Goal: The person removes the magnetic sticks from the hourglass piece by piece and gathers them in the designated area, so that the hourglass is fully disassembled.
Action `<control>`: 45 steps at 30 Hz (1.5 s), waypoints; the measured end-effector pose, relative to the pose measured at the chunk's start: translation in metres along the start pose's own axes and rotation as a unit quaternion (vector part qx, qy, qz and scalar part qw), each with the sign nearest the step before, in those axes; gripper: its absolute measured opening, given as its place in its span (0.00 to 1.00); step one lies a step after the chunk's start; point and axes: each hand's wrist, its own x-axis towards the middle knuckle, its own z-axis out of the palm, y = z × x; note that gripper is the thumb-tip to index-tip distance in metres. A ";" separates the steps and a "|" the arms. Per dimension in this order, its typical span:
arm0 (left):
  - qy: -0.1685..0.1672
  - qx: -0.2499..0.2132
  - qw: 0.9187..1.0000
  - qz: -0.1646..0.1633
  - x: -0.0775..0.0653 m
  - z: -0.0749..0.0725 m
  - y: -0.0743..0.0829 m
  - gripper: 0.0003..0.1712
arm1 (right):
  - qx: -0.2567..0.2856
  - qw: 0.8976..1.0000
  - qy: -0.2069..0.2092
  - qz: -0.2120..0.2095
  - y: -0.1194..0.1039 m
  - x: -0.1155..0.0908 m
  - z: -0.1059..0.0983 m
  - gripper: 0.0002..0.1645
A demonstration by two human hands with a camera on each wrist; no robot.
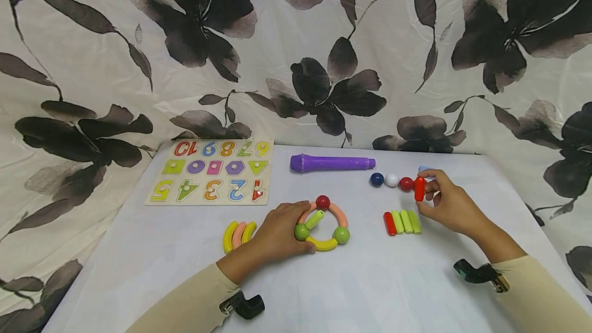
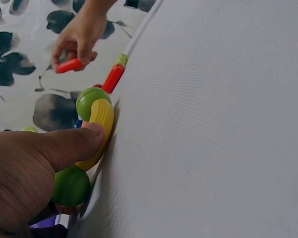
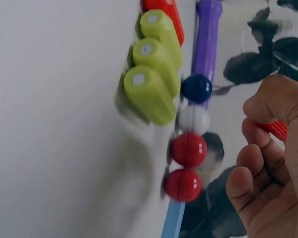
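My left hand (image 1: 277,230) grips the left side of a magnetic toy ring lying on the white table. Curved yellow (image 1: 322,244) and pink (image 1: 341,214) pieces form the ring, joined by a red ball (image 1: 322,202) and two green balls (image 1: 341,235). A light green rod (image 1: 316,218) slants inward from the left green ball. In the left wrist view my thumb (image 2: 79,145) presses the yellow curve. My right hand (image 1: 450,204) pinches a red magnetic rod (image 1: 419,189) between thumb and fingers, raised off the table in the left wrist view.
Dark blue, white and red balls (image 1: 391,180) line up by the right hand. Below them lie a red rod (image 1: 390,224) and several light green rods (image 1: 407,222). Curved pieces (image 1: 229,237) sit left; a number puzzle board (image 1: 208,202) and purple tube (image 1: 333,163) lie behind.
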 end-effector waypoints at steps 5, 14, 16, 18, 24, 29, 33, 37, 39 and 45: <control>-0.001 0.001 1.000 0.000 0.000 0.001 -0.001 0.57 | -0.014 1.000 -0.005 -0.005 0.018 -0.009 -0.006 0.39; -0.002 0.004 1.000 -0.002 0.000 0.001 0.000 0.57 | -0.027 0.997 -0.072 0.002 0.039 -0.020 -0.007 0.36; -0.001 0.006 1.000 -0.003 0.000 0.001 0.000 0.57 | -0.027 0.996 -0.085 0.007 0.042 -0.022 -0.003 0.36; -0.001 0.007 1.000 -0.003 0.000 0.000 0.001 0.57 | -0.023 0.995 -0.099 0.011 0.044 -0.023 0.000 0.36; -0.001 0.005 1.000 -0.005 0.000 0.000 0.001 0.57 | -0.015 0.993 -0.116 0.011 0.044 -0.026 0.007 0.36; -0.002 0.004 1.000 -0.008 0.000 0.001 0.001 0.57 | -0.024 0.992 -0.124 0.015 0.044 -0.026 0.010 0.36; -0.002 0.005 1.000 -0.008 0.000 0.001 0.000 0.57 | -0.034 0.992 -0.125 0.010 0.045 -0.026 0.011 0.36; -0.001 0.004 1.000 -0.009 0.000 0.001 0.000 0.57 | -0.043 0.991 -0.129 0.009 0.044 -0.026 0.012 0.37; 0.000 0.003 1.000 -0.008 0.000 0.001 0.000 0.57 | -0.047 0.990 -0.134 0.012 0.041 -0.025 0.012 0.38; 0.001 0.007 1.000 -0.001 0.000 0.002 -0.002 0.57 | -0.051 0.992 -0.120 0.004 0.030 -0.023 0.009 0.42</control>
